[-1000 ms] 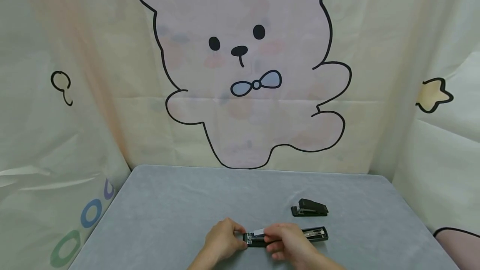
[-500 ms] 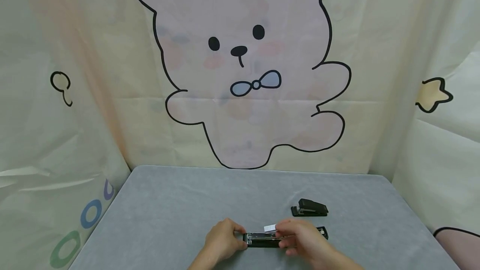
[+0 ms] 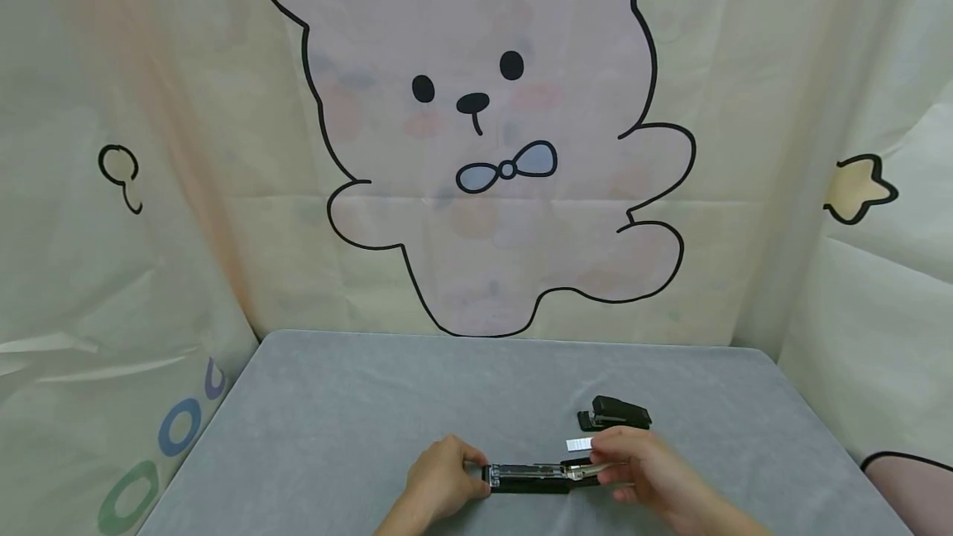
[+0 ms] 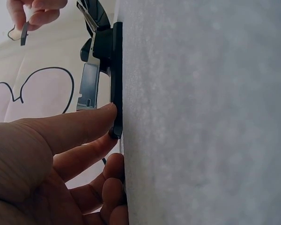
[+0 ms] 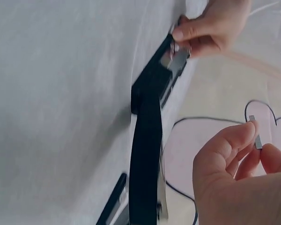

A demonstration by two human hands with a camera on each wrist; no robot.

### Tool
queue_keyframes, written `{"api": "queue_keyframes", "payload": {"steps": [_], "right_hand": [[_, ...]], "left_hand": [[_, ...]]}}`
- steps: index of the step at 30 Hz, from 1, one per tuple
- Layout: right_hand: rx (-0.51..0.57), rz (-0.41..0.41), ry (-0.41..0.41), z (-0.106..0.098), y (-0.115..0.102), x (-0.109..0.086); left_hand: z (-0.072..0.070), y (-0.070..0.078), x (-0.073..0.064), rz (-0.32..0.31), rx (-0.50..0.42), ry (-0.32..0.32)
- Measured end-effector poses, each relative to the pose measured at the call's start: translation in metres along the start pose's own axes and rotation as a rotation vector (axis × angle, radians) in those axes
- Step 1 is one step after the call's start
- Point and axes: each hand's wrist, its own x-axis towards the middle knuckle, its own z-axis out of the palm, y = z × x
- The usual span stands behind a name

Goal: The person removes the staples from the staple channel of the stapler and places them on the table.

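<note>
A black stapler (image 3: pixel 529 482) lies opened out on the table, its cover swung back to the right and its metal magazine (image 4: pixel 89 84) exposed. My left hand (image 3: pixel 441 476) pinches the left end of its base between thumb and fingers. To the right, my right hand (image 3: pixel 655 470) pinches a short silvery strip of staples (image 3: pixel 578 444) with its fingertips, raised off the stapler. In the right wrist view the strip (image 5: pixel 258 141) stands apart from the stapler's swung-back cover (image 5: pixel 147 164). The right hand hides the cover's far end in the head view.
A second black stapler (image 3: pixel 614 413) sits behind the opened one, close to my right hand. Grey cloth covers the table (image 3: pixel 357 404). A printed curtain (image 3: pixel 476 271) hangs behind the table's back edge, with more curtain at both sides.
My right hand has moved to the right with the staple strip, away from above the magazine, uncovering more of it. The left hand stays on the stapler's end.
</note>
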Motion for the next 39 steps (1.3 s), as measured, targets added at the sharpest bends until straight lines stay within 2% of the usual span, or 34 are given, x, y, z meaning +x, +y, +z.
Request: {"api": "queue_keyframes", "payload": {"steps": [10, 18, 26, 34, 39], "right_hand": [[-0.015, 0.017, 0.001, -0.043, -0.007, -0.014], [-0.023, 0.051, 0.063, -0.077, 0.0, -0.021], [-0.071, 0.074, 0.116, -0.105, 0.014, -0.023], [-0.064, 0.13, 0.201, -0.13, 0.033, -0.019], [-0.037, 0.162, 0.189, -0.146, 0.044, -0.02]], "left_hand": [[-0.001, 0.0, 0.0, -0.002, -0.012, -0.007], [-0.001, 0.001, 0.0, -0.003, 0.003, 0.0], [-0.002, 0.001, 0.0, -0.016, 0.011, -0.002], [-0.001, 0.001, 0.001, -0.04, -0.007, -0.022], [0.0, 0.0, 0.001, -0.027, 0.004, -0.014]]}}
